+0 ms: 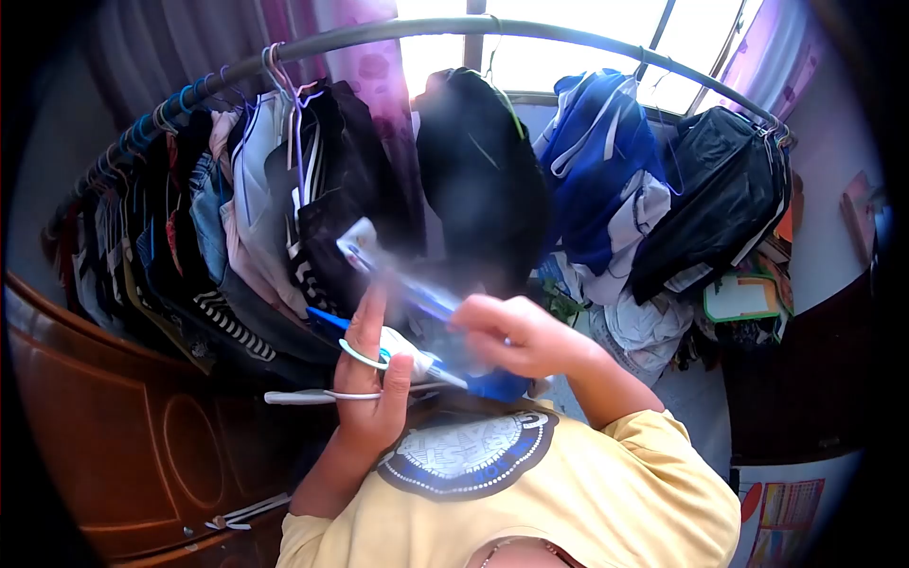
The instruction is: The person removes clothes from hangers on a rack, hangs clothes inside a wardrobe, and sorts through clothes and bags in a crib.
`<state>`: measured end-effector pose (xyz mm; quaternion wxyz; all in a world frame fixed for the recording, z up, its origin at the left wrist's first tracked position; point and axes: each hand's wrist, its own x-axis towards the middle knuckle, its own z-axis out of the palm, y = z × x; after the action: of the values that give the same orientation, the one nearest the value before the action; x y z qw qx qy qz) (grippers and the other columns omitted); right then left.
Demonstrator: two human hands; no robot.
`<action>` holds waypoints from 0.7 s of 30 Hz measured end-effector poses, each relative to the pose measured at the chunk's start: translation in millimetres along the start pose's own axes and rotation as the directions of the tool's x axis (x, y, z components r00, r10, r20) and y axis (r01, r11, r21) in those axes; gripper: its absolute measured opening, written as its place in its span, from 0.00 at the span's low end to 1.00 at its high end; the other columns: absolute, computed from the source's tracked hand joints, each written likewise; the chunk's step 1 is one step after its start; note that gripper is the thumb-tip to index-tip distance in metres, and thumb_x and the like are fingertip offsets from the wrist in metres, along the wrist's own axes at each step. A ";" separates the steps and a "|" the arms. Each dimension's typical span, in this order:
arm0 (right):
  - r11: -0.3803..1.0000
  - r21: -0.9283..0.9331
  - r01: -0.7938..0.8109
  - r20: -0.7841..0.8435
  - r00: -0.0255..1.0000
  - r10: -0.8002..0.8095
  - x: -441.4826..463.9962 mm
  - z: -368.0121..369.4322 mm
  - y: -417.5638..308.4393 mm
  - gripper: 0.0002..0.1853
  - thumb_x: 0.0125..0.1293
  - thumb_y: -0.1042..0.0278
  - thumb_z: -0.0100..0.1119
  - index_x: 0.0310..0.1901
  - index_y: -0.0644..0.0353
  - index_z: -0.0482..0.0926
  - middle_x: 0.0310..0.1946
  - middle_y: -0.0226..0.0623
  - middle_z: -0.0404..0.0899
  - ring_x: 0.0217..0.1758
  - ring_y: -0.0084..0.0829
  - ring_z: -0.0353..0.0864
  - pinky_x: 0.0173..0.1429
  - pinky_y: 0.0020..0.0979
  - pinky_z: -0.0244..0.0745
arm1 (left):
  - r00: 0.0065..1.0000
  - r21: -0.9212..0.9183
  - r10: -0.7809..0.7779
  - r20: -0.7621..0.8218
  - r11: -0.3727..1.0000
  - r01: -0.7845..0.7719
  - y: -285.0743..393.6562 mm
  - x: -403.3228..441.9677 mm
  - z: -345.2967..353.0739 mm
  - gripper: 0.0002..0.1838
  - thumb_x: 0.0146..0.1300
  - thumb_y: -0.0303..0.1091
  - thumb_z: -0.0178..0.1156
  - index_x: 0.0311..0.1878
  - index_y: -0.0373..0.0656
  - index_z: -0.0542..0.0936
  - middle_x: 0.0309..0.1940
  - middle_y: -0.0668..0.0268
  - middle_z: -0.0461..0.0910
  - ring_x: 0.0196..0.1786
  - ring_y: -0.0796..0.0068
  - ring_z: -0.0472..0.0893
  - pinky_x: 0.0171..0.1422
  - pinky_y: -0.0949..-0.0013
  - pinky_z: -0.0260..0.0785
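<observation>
My left hand (369,379) is raised in front of my chest, with its index finger pointing up and its thumb apart. Around its fingers pass a pale ring (364,356) and a thin white loop (352,395). White and blue plastic pieces (407,350) are held in or behind its palm; their kind is unclear. In a pinch, my right hand (516,336) grips a long white-and-blue strip-like thing (417,289), slanting up and left past my left fingertips. Haze and blur hide its details. Blue material (497,386) shows below the right hand.
A curved rail (341,41) carries many hanging clothes (483,180), including a blue jacket (597,161). A brown wooden cabinet (104,417) stands at left. Crumpled white cloth (639,327) and a green-edged box (743,298) lie at right.
</observation>
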<state>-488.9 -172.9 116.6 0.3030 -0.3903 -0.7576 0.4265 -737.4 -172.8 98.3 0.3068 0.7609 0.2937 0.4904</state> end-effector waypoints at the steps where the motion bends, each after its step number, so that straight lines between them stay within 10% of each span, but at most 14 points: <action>1: 0.999 0.032 -0.026 0.069 0.997 0.024 -5.8 -1.4 5.3 0.10 0.74 0.68 0.56 0.54 0.60 0.76 0.33 0.44 0.82 0.35 0.43 0.85 0.41 0.40 0.78 | 0.999 0.022 -0.019 -0.047 1.000 0.020 8.0 0.0 12.0 0.33 0.82 0.37 0.51 0.82 0.31 0.57 0.74 0.52 0.71 0.77 0.58 0.69 0.84 0.57 0.50; 5: 1.000 -0.005 -0.022 0.274 0.961 0.022 -27.0 -16.3 9.6 0.10 0.75 0.67 0.57 0.54 0.57 0.78 0.35 0.45 0.82 0.35 0.45 0.83 0.42 0.41 0.78 | 0.962 -0.191 -0.226 -0.155 0.962 0.195 17.2 -12.5 45.4 0.21 0.77 0.34 0.60 0.67 0.32 0.76 0.39 0.65 0.81 0.42 0.71 0.81 0.60 0.66 0.73; 7: 0.949 -0.142 0.283 0.271 0.933 -0.238 -32.0 -30.5 27.5 0.12 0.72 0.68 0.60 0.54 0.56 0.82 0.41 0.44 0.84 0.43 0.43 0.85 0.49 0.39 0.80 | 0.943 -0.139 -0.310 -0.119 0.946 0.293 29.8 -21.7 52.0 0.15 0.76 0.32 0.61 0.59 0.36 0.83 0.39 0.64 0.81 0.40 0.73 0.79 0.53 0.69 0.73; 8: 0.903 -0.269 0.336 0.006 0.938 -0.347 -29.0 -38.9 26.5 0.15 0.67 0.72 0.65 0.54 0.56 0.84 0.47 0.43 0.85 0.52 0.42 0.84 0.57 0.38 0.80 | 0.932 -0.139 -0.331 -0.148 0.940 0.312 38.3 -23.7 60.5 0.11 0.75 0.31 0.61 0.55 0.38 0.85 0.40 0.62 0.83 0.41 0.72 0.80 0.52 0.69 0.73; 11: 0.806 -0.591 0.020 -0.580 0.684 -0.442 2.5 -93.7 45.1 0.22 0.68 0.68 0.69 0.62 0.62 0.79 0.60 0.48 0.81 0.61 0.49 0.80 0.65 0.42 0.76 | 0.947 -0.055 -0.268 -0.180 0.964 0.262 50.0 -41.8 83.0 0.10 0.73 0.29 0.62 0.53 0.39 0.86 0.42 0.57 0.87 0.44 0.63 0.83 0.52 0.65 0.73; 14: 0.833 -0.541 -0.112 -0.665 0.664 -0.342 69.2 -125.7 75.6 0.47 0.66 0.38 0.71 0.73 0.68 0.67 0.65 0.58 0.78 0.65 0.55 0.79 0.68 0.45 0.74 | 0.945 0.019 -0.248 -0.211 0.966 0.258 64.9 -68.9 70.7 0.09 0.72 0.31 0.63 0.51 0.40 0.87 0.37 0.59 0.86 0.41 0.60 0.83 0.51 0.61 0.72; 16: 0.891 -0.426 -0.156 -0.599 0.786 -0.150 116.9 -126.3 82.1 0.40 0.67 0.42 0.70 0.70 0.65 0.73 0.60 0.59 0.81 0.64 0.52 0.82 0.66 0.44 0.76 | 0.945 0.052 -0.265 -0.194 0.959 0.279 63.9 -98.9 59.8 0.11 0.72 0.34 0.64 0.52 0.42 0.87 0.35 0.59 0.85 0.39 0.59 0.83 0.49 0.59 0.72; 17: 0.725 -0.681 -0.102 -0.540 0.740 -0.402 146.7 -130.8 112.0 0.30 0.71 0.50 0.67 0.65 0.64 0.77 0.59 0.57 0.83 0.63 0.48 0.84 0.64 0.42 0.78 | 0.929 0.019 -0.340 -0.144 0.938 0.346 65.2 -115.0 52.3 0.13 0.72 0.36 0.64 0.55 0.45 0.87 0.38 0.60 0.85 0.42 0.59 0.83 0.53 0.58 0.72; 19: 0.848 -0.523 -0.085 -0.542 0.801 -0.255 186.2 -99.0 104.6 0.23 0.74 0.58 0.63 0.64 0.63 0.78 0.53 0.55 0.86 0.59 0.46 0.86 0.65 0.41 0.77 | 0.918 0.030 -0.378 -0.120 0.923 0.384 76.8 -157.1 24.2 0.15 0.72 0.39 0.64 0.58 0.48 0.86 0.42 0.60 0.86 0.48 0.59 0.82 0.59 0.56 0.71; 21: 0.747 -0.644 0.167 -0.444 0.714 -0.542 246.1 -93.8 141.5 0.25 0.74 0.55 0.63 0.66 0.60 0.78 0.55 0.55 0.85 0.61 0.47 0.85 0.66 0.41 0.76 | 0.918 0.108 -0.363 -0.162 0.918 0.382 94.6 -199.7 21.6 0.16 0.73 0.35 0.63 0.61 0.44 0.85 0.37 0.63 0.84 0.44 0.62 0.82 0.63 0.58 0.71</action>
<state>-493.4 121.6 65.3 0.4801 -0.4152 -0.7720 -0.0334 -772.7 -386.5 49.5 0.3207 0.6743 0.4870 0.4531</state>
